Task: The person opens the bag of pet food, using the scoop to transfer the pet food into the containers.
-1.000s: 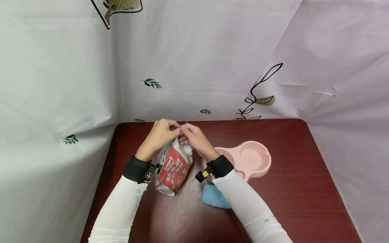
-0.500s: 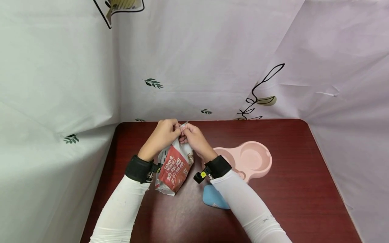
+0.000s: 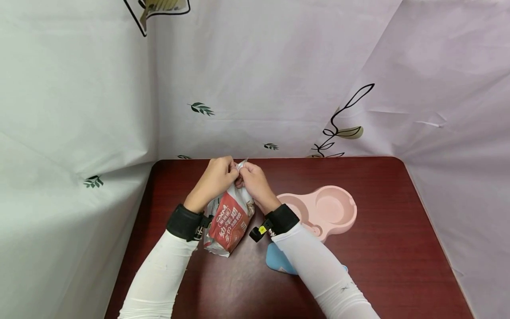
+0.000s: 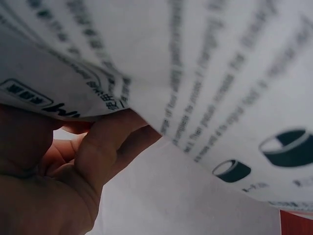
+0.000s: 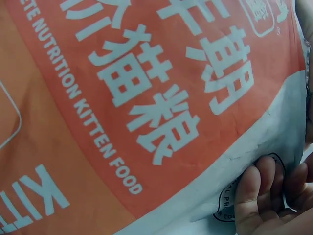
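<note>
A red and white bag of kitten food [image 3: 229, 223] stands on the table, tilted a little, its lettering reading upside down in the head view. Both hands pinch its top edge close together: my left hand [image 3: 217, 175] from the left, my right hand [image 3: 255, 179] from the right. A bit of the bag's rim pokes up between them. The left wrist view has the bag's printed white side [image 4: 234, 98] above curled left fingers [image 4: 105, 147]. In the right wrist view, right fingertips [image 5: 249, 188] press into the pale top part of the bag. Whether the bag's top is sealed is hidden.
A pink double pet bowl [image 3: 332, 210] sits right of the bag, partly behind the right wrist. A blue object [image 3: 279, 259] lies on the dark red table [image 3: 398, 248], mostly covered by the right forearm. White patterned cloth [image 3: 255, 79] hangs behind the table.
The right wrist and forearm have shifted slightly left. Somewhat more of the bag's rim shows between the hands. Both hands keep their pinch, and the bag has barely moved.
</note>
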`<state>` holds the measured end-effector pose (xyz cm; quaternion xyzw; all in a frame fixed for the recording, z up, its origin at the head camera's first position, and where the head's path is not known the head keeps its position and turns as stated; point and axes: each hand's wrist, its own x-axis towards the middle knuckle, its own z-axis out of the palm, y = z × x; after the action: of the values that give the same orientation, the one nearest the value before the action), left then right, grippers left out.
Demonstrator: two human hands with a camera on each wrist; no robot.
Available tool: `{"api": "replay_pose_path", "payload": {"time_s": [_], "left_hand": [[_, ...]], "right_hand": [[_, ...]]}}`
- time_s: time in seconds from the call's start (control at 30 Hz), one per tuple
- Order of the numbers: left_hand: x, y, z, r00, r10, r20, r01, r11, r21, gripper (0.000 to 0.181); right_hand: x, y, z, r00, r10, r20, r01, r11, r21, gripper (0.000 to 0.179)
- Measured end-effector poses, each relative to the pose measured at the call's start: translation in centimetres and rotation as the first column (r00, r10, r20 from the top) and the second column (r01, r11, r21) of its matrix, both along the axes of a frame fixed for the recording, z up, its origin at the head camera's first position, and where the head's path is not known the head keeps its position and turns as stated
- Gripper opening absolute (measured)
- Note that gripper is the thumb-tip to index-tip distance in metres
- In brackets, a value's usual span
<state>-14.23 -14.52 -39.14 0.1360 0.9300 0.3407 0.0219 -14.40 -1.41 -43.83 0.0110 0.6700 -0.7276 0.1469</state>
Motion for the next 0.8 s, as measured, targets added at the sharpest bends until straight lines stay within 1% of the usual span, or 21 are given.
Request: {"api": "replay_pose_path", "payload": {"time_s": [0.3, 0.47, 0.63, 0.8], "left_hand": [[0.1, 0.2, -0.1, 1.0, 0.008, 0.014, -0.008, 1.0, -0.005, 0.02], [0.15, 0.08, -0.25, 0.999, 0.025, 0.023, -0.025, 1.0, -0.012, 0.02], [0.11, -0.03, -0.2, 1.0, 0.008, 0.008, -0.008, 1.0, -0.015, 0.019], [0.07, 0.1, -0.18, 1.0, 0.022, -0.008, -0.022, 1.0, -0.011, 0.019]], "right_hand": [[-0.06, -0.06, -0.1, 0.998, -0.021, -0.051, 0.024, 0.997, 0.074, 0.034], [-0.08, 0.05, -0.36, 0.999, -0.022, -0.047, 0.027, 0.994, 0.107, 0.033], [-0.18, 0.2, -0.72, 0.997, -0.03, -0.065, 0.035, 0.996, 0.086, 0.032], [-0.3, 0.27, -0.87, 0.996, -0.056, -0.065, 0.058, 0.998, 0.033, 0.032]]}}
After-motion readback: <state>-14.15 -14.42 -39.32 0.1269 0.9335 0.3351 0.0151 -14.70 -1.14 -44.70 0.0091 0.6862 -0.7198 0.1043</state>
